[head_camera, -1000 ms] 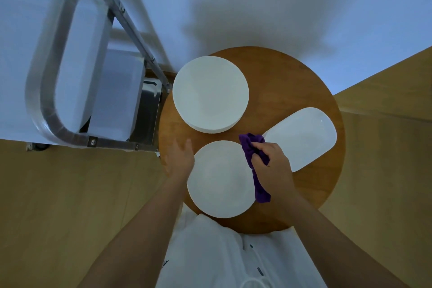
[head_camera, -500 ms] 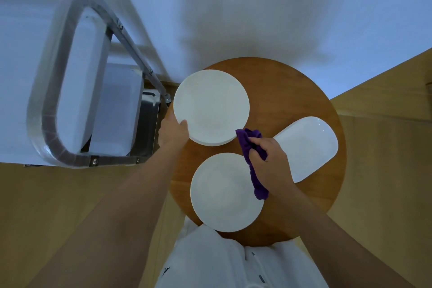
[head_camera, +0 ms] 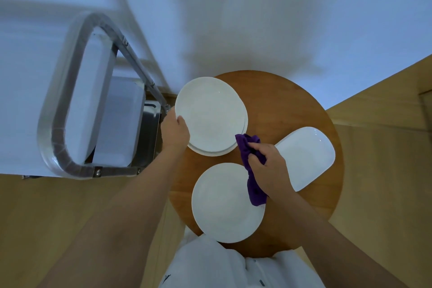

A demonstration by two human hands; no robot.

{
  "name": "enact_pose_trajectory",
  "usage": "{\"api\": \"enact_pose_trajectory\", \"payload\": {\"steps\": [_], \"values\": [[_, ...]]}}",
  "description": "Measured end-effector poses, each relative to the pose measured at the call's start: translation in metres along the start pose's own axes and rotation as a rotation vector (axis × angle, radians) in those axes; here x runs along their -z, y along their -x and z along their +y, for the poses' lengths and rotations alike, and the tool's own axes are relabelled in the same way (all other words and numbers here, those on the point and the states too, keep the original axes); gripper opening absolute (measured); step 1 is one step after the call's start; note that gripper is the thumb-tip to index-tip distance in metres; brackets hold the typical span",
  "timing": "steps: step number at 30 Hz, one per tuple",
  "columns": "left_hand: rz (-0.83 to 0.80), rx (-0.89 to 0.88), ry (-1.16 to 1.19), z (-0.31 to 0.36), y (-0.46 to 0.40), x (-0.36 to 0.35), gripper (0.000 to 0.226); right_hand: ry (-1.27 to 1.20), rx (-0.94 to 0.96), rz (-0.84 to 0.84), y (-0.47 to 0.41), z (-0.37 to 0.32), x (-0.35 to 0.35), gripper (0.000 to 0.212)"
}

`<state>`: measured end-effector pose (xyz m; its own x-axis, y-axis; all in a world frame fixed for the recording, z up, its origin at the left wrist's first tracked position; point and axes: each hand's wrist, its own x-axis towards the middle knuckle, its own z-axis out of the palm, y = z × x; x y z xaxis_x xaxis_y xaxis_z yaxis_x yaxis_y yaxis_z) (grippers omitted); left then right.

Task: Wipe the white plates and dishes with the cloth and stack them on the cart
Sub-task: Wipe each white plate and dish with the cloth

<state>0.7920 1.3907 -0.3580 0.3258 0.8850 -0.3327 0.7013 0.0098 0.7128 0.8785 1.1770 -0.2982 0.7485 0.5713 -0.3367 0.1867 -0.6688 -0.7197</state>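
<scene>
On the round wooden table (head_camera: 287,105) lie a stack of white round plates at the far left, a single white round plate (head_camera: 224,203) near me and a white oblong dish (head_camera: 306,156) on the right. My left hand (head_camera: 174,131) grips the left rim of the stack's top plate (head_camera: 210,112), thumb over the edge; that plate sits shifted off the plate below. My right hand (head_camera: 268,170) holds a bunched purple cloth (head_camera: 250,154) between the near plate and the oblong dish.
A metal cart (head_camera: 149,124) with a looped tubular handle (head_camera: 58,100) stands left of the table, its steel tray edge next to my left hand. A white wall rises behind; wooden floor lies around the table.
My left hand went from beside the near plate to the far stack and took hold of the top plate's rim. My right hand with the cloth stayed nearly in place.
</scene>
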Motion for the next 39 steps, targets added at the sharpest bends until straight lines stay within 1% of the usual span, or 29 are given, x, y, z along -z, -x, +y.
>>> {"api": "enact_pose_trajectory", "payload": {"steps": [4,8,9,11,14,15,16,18,22,24,25,26,27,28,30,32,34,36,39], "values": [[0.003,0.072,0.158,0.004,0.002,-0.007,0.035,-0.025,-0.011,0.027,-0.001,-0.005,0.002,0.032],[0.046,0.196,0.197,0.008,0.003,-0.01,0.02,-0.093,-0.036,0.029,0.001,-0.012,0.004,0.032],[0.055,0.218,0.211,0.009,0.005,-0.009,0.02,-0.11,-0.045,0.028,0.001,-0.014,0.005,0.033],[0.072,0.266,0.265,0.01,0.009,-0.008,0.028,-0.132,-0.068,0.023,0.002,-0.017,0.007,0.034],[0.087,0.343,0.395,0.012,0.024,0.0,0.028,-0.161,-0.098,0.041,0.003,-0.024,0.016,0.034],[0.083,0.366,0.45,0.014,0.028,0.003,0.032,-0.206,-0.105,0.058,0.004,-0.028,0.02,0.033],[0.074,0.4,0.503,0.017,0.033,0.005,0.041,-0.281,-0.122,0.077,0.003,-0.031,0.024,0.031],[0.052,0.453,0.608,0.025,0.045,0.012,0.053,-0.496,-0.157,0.118,0.004,-0.043,0.034,0.029],[0.005,0.442,0.718,0.049,0.076,0.026,0.054,-0.794,-0.164,0.162,0.003,-0.069,0.055,0.028],[0.013,0.404,0.678,0.06,0.092,0.029,0.06,-0.842,-0.122,0.137,0.004,-0.079,0.062,0.03],[0.012,0.386,0.646,0.063,0.099,0.031,0.064,-0.799,-0.101,0.109,0.004,-0.082,0.063,0.038],[0.001,0.389,0.657,0.067,0.107,0.033,0.063,-0.701,-0.097,0.071,0.003,-0.083,0.064,0.052],[-0.032,0.403,0.722,0.072,0.117,0.036,0.06,-0.547,-0.106,0.033,0.004,-0.083,0.064,0.065],[-0.065,0.416,0.789,0.077,0.126,0.039,0.056,-0.367,-0.12,0.002,0.006,-0.082,0.062,0.074],[-0.102,0.414,0.84,0.088,0.141,0.044,0.055,-0.064,-0.125,0.007,0.012,-0.078,0.055,0.08],[-0.149,0.403,0.908,0.099,0.157,0.047,0.052,0.115,-0.113,0.088,0.021,-0.077,0.047,0.082],[-0.188,0.359,0.976,0.111,0.174,0.052,0.043,0.179,-0.079,0.211,0.028,-0.076,0.04,0.082],[-0.205,0.333,1.023,0.119,0.184,0.056,0.033,0.174,-0.031,0.309,0.029,-0.077,0.038,0.081],[-0.221,0.3,0.979,0.122,0.192,0.06,0.029,0.165,0.073,0.382,0.025,-0.084,0.039,0.082]]}}
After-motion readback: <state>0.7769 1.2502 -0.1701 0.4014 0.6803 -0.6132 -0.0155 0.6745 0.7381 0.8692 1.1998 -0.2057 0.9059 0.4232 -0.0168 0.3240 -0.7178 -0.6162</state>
